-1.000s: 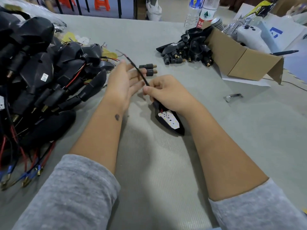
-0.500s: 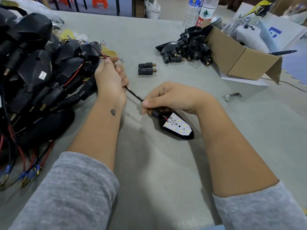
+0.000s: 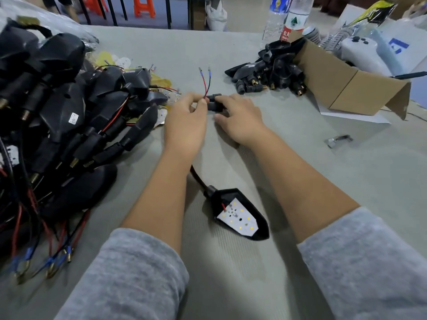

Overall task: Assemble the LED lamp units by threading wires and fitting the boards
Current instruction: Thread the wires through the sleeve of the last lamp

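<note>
Our left hand [image 3: 184,122] pinches the red and black wire pair [image 3: 206,85] between thumb and fingertips just where the wires leave the sleeve, while our right hand [image 3: 238,118] curls its fingers over a small black stem piece [image 3: 213,105] lying on the table [image 3: 300,181]; a second such piece sits touching it at its far side. We judge the step in hand to be threading the wires through that stem, and to do it well we should keep both bare tips together and straight, hold the pinch close to the ends, and feed them into the bore without splaying. Going by size, the black lamp housing [image 3: 240,213] lies at six o'clock from our hands, well apart from them and between our forearms, open side up. Its white LED board [image 3: 238,219] sits inside it. The black sleeved lead [image 3: 196,175] runs from the housing's neck up under our left wrist.
</note>
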